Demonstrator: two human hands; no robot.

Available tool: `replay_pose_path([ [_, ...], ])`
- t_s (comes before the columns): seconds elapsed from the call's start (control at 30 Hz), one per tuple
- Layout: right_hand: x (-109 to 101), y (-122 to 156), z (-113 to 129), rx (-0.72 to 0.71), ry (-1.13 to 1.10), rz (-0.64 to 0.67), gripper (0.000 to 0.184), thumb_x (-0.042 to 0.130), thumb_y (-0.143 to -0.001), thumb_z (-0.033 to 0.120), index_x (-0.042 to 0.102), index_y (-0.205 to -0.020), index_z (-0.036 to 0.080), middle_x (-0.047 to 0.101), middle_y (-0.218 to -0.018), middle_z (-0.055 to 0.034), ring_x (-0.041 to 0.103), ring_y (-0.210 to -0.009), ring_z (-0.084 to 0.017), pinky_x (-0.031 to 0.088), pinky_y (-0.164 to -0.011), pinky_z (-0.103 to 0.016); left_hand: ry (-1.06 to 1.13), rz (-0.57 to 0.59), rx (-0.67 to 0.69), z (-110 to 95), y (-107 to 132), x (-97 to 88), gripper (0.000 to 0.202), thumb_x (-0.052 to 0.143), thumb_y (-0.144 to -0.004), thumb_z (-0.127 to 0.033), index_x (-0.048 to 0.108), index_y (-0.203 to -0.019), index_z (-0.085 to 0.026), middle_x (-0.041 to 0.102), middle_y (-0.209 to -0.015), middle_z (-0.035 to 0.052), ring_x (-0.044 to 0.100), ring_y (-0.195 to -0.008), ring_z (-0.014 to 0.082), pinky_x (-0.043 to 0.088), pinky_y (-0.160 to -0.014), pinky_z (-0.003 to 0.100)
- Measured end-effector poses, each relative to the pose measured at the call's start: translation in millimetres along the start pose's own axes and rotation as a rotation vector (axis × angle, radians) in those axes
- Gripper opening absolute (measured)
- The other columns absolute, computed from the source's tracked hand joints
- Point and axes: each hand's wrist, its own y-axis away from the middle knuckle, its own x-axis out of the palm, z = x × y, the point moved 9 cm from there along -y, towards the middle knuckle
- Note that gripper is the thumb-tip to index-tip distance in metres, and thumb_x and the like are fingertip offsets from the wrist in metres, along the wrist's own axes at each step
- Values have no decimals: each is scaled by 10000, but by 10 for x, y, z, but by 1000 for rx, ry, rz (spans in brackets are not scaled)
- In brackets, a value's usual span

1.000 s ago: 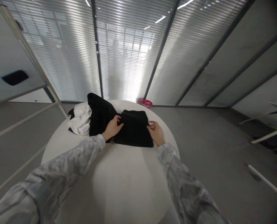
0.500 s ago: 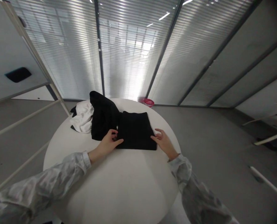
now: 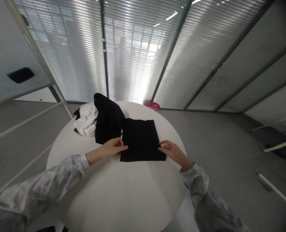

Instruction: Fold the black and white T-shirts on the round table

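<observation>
A folded piece of black cloth (image 3: 140, 137), roughly square, lies flat on a round white table (image 3: 125, 193). At its left edge, my left hand (image 3: 112, 147) is closed, with the thumb on top of the cloth and the fingers bent at the side. My right hand (image 3: 173, 152) pinches the right edge near the front corner. Just left of the cloth stands a taller heap of black fabric (image 3: 107, 120), close against it. Whether the two black pieces are joined cannot be seen.
A crumpled white cloth (image 3: 87, 120) lies at the table's back left, beside the black heap. Behind the table's far edge is a red basket (image 3: 154, 105). Glass panels with blinds (image 3: 130, 74) stand beyond it, and a pale-framed stand (image 3: 27, 122) is on the left.
The folded black cloth has slid a little toward me, its front edge now nearer. My right hand has moved slightly toward me and right with it; the heap and white cloth stay put.
</observation>
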Motion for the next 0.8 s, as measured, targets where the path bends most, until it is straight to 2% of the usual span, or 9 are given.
replay_pose_path([
  [0.1,-5,-122,65,0,-49,-124,565,786,-819,566,584,-1241,249,746,-843,18,662,-647,-184,479,-605,-302,159,-134,-119,47,-233,-177,541,875,-824,-615,554,-1003,-218,671,-807,-20,687,-637,156,528,-552,253],
  [0.2,53,-150,133,-43,-19,-178,575,778,-812,500,567,-1288,258,663,-806,63,595,-602,-157,440,-574,-288,177,-171,-85,21,-340,-210,522,927,-809,-429,511,-1048,-224,676,-848,-26,652,-561,124,528,-497,239],
  [0.3,121,-94,81,-67,-88,-79,545,790,-799,450,581,-1265,259,608,-769,86,563,-589,-146,415,-557,-277,125,-158,-2,39,-311,-184,536,936,-781,-298,492,-1073,-228,682,-892,-26,637,-530,108,506,-452,220],
  [0.37,130,-47,-23,-29,-133,16,590,840,-766,448,589,-1263,253,607,-744,87,577,-595,-153,418,-549,-276,144,-94,3,97,-271,-119,607,949,-755,-275,476,-1134,-236,702,-920,-19,659,-536,121,517,-456,228],
  [0.47,45,-61,-138,46,-158,41,655,890,-748,510,590,-1264,240,678,-764,55,615,-580,-167,442,-533,-290,205,-69,-63,151,-251,-90,732,986,-716,-314,475,-1235,-235,735,-973,25,691,-575,154,542,-491,261],
  [0.57,-106,-249,-127,85,-150,-100,597,832,-822,574,601,-1243,219,774,-857,-24,660,-565,-183,442,-504,-301,274,-213,-148,117,-340,-212,708,968,-752,-453,544,-1268,-218,749,-1063,89,728,-725,193,561,-556,278],
  [0.67,-179,-553,-65,110,-97,-225,451,757,-889,537,664,-1171,198,801,-848,-54,681,-566,-183,452,-516,-294,373,-302,-182,23,-570,-283,543,874,-842,-569,634,-1159,-198,752,-1048,103,734,-858,209,567,-648,272],
  [0.8,-213,-904,-20,109,-56,-336,315,724,-891,481,753,-992,184,783,-753,-57,682,-578,-188,519,-602,-315,438,-310,-175,-65,-910,-281,468,779,-908,-612,659,-992,-169,704,-884,70,676,-724,170,516,-602,258],
])
